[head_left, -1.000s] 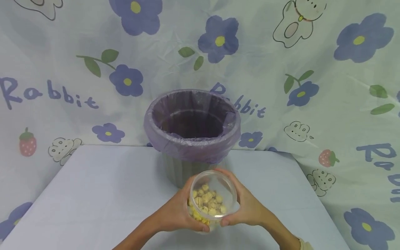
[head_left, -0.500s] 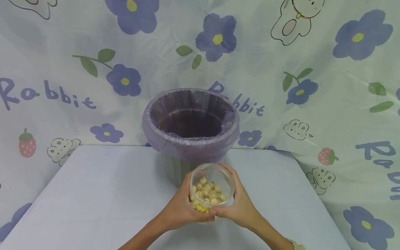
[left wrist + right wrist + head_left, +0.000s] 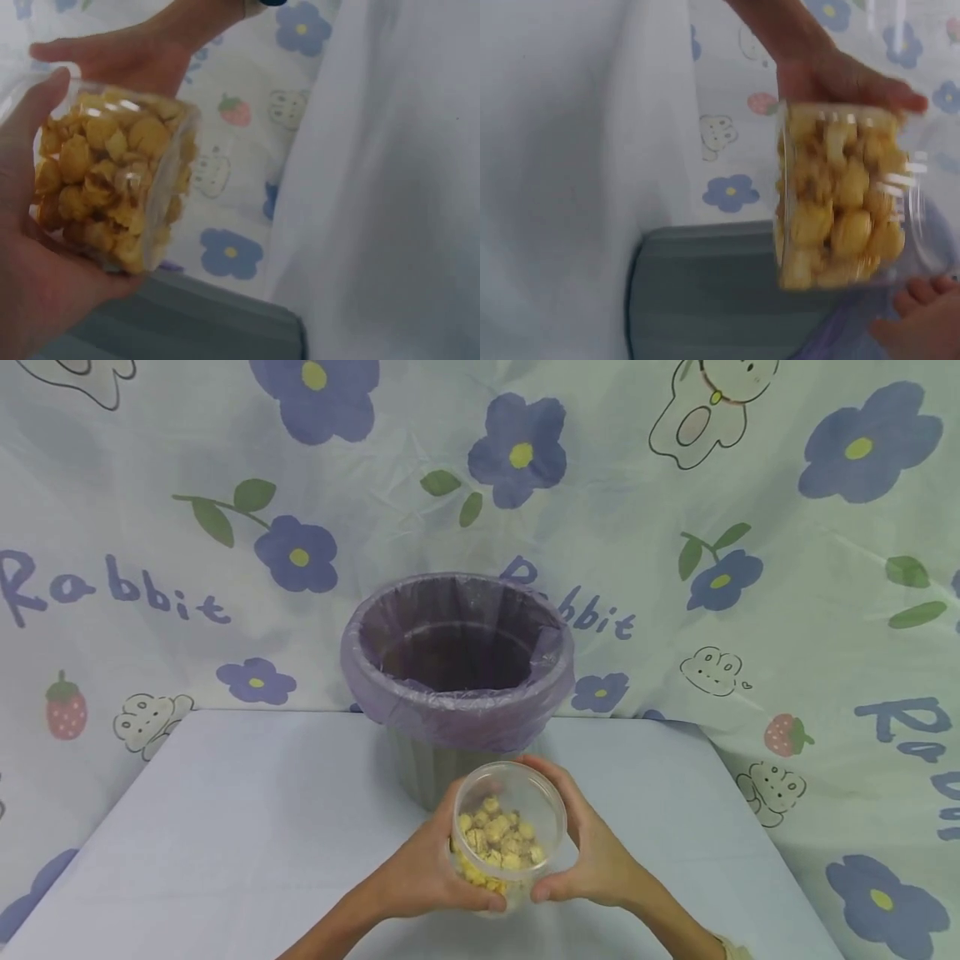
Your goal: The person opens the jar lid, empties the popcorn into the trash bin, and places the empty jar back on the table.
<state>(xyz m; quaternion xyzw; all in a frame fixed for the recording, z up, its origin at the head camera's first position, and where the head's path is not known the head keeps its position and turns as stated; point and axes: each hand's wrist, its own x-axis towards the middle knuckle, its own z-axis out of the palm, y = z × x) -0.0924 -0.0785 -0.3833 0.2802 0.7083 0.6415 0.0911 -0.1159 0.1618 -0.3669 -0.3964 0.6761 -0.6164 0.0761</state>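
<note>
A clear, round plastic jar (image 3: 508,810) partly filled with yellow popcorn (image 3: 497,839) is held up between both hands in the head view, its top tilted toward the camera. My left hand (image 3: 420,872) grips its left side, thumb in front. On the other side, my right hand (image 3: 603,860) curls round the jar, fingers behind the rim and thumb low at the front; a gap shows by its palm. In the left wrist view the popcorn (image 3: 97,180) shows through the jar wall. Whether a clear lid covers the top, I cannot tell.
Just beyond the jar, a grey ribbed trash bin (image 3: 420,768) stands on the white-covered table (image 3: 247,810). A purple bag (image 3: 457,714) lines it and folds over its rim. A flower-and-rabbit printed cloth (image 3: 405,543) hangs behind.
The jar and both hands rose slightly, then came back down toward the camera. My right thumb has moved away from my left thumb again. The bin has stayed put.
</note>
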